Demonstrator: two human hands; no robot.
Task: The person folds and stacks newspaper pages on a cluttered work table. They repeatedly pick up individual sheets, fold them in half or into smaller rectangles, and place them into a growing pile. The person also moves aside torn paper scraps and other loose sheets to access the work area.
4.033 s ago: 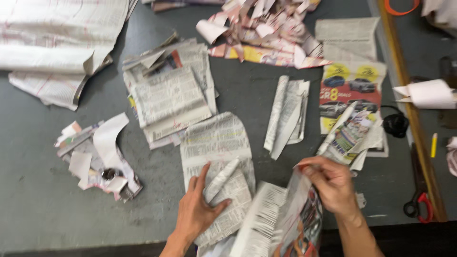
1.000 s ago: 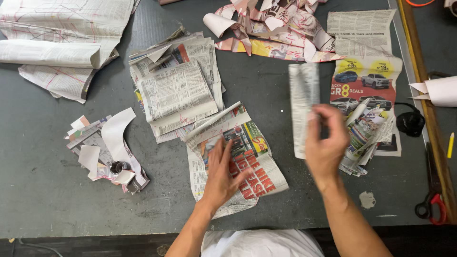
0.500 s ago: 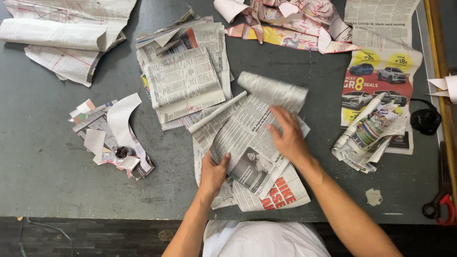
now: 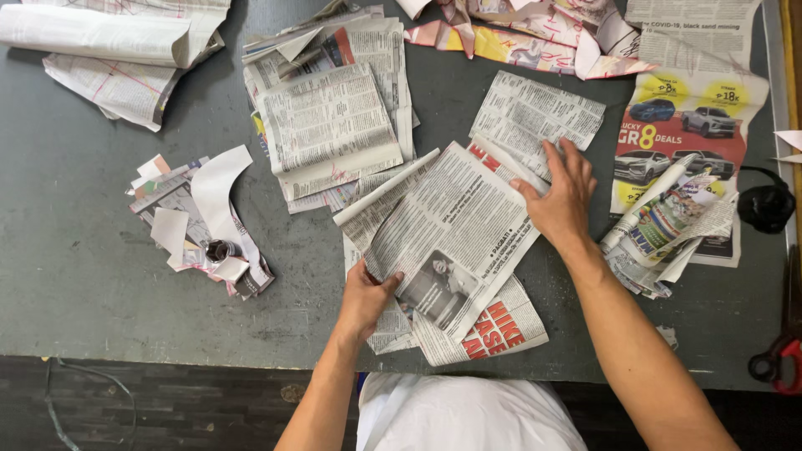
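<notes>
Sheet: a newspaper sheet lies on the grey table, atop other pages just in front of the person
Left hand: the left hand pinches its near-left corner, thumb on top
Right hand: the right hand presses flat on its far-right edge, fingers spread, gripping nothing
Progress: sheet laid out, seemingly not yet folded or rolled; a rolled paper lies at right
Axis: long axis diagonal, near-left to far-right
</notes>
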